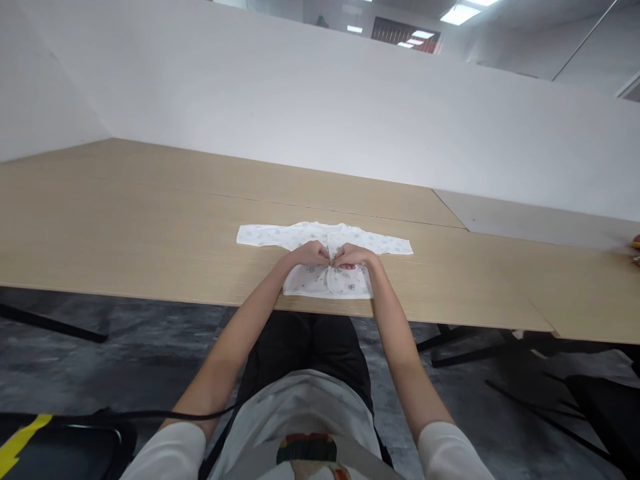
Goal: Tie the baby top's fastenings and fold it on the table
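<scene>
A small white baby shirt (345,283) with a faint printed pattern lies flat on the table, its sleeves spread out to both sides and its hem near the table's front edge. My left hand (313,254) is closed in a pinch on the cloth at the middle of the front. Close beside it, my right hand (351,255) pinches the other side of the front opening. The fabric is drawn together between my fingertips. Any fastener there is too small to make out.
The light wooden table (150,220) runs far to both sides, with a white partition (320,100) along its back. At the far right edge part of another person's hand (636,247) shows. Black chairs (65,447) stand at lower left and lower right. A black cable (165,415) crosses my left arm.
</scene>
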Demonstrator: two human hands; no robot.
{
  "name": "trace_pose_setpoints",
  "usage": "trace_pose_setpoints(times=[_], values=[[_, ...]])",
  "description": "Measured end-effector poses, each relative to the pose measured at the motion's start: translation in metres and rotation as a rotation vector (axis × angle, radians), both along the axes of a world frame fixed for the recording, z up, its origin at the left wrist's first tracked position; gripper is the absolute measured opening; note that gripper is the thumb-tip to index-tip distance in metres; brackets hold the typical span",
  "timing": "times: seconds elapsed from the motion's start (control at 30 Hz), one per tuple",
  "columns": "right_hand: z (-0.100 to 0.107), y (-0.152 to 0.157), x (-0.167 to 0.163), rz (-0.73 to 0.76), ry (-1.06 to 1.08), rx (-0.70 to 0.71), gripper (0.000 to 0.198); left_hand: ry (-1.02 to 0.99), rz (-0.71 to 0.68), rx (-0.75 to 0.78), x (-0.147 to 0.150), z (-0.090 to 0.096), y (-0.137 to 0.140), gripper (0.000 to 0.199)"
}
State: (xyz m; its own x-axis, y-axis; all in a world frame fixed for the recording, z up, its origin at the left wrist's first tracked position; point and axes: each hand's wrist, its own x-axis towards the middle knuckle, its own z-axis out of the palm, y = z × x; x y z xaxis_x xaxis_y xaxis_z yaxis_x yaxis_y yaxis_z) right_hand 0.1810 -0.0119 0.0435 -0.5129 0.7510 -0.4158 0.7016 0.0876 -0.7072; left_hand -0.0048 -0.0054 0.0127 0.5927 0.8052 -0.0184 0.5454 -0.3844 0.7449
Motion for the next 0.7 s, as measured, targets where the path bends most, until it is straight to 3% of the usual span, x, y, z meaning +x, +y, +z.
trace_pose_setpoints(times=[0.3,0.53,0.7], values=[[0.003,0.0,0.007,-0.021,0.181,-0.057,0.017,-0.139,-0.013,-0.023,0.0,-0.002,0.003,0.029],[-0.002,0.005,0.009,-0.079,0.143,-0.091,0.032,-0.082,-0.063,0.023,0.001,0.0,0.005,0.036],[-0.009,0.013,0.017,-0.11,0.179,-0.049,0.022,-0.124,-0.05,0.047,-0.001,0.0,0.005,0.03]])
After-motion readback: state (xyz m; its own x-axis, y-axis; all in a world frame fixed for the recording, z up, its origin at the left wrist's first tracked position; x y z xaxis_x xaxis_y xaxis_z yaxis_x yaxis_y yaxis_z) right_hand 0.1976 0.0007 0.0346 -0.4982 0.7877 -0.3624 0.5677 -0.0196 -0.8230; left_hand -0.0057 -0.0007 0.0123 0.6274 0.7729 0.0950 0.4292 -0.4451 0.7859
